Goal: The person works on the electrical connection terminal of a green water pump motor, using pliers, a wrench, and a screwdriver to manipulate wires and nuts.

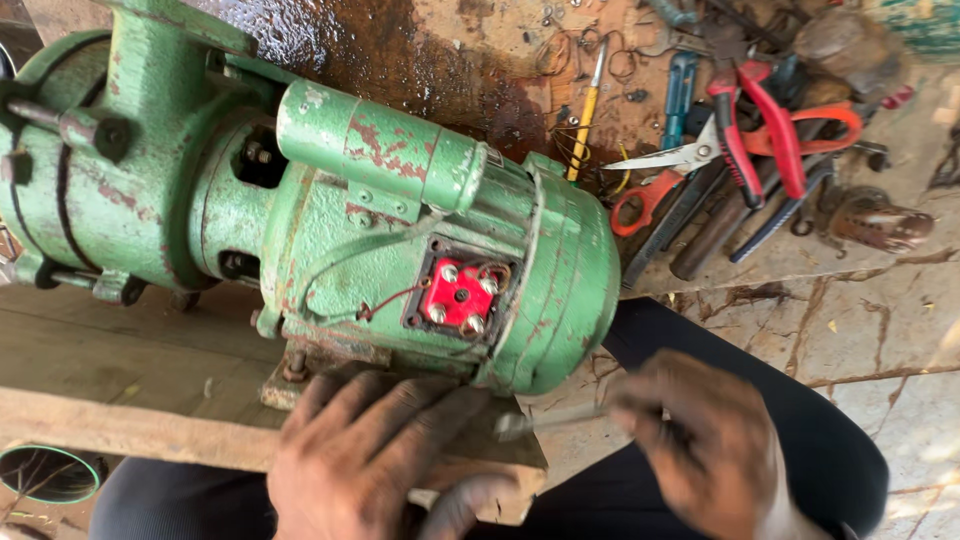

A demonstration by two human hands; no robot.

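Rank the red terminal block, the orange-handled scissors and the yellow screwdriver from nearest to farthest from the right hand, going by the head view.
From the right hand, which holds a thin metal tool:
1. Red terminal block, up and to its left on the green motor.
2. Orange-handled scissors, above it among the tools.
3. Yellow screwdriver, farthest, at the top behind the motor.

Motor green, rust-flecked; terminal block red; scissors orange-handled; pliers red-handled; screwdriver yellow.
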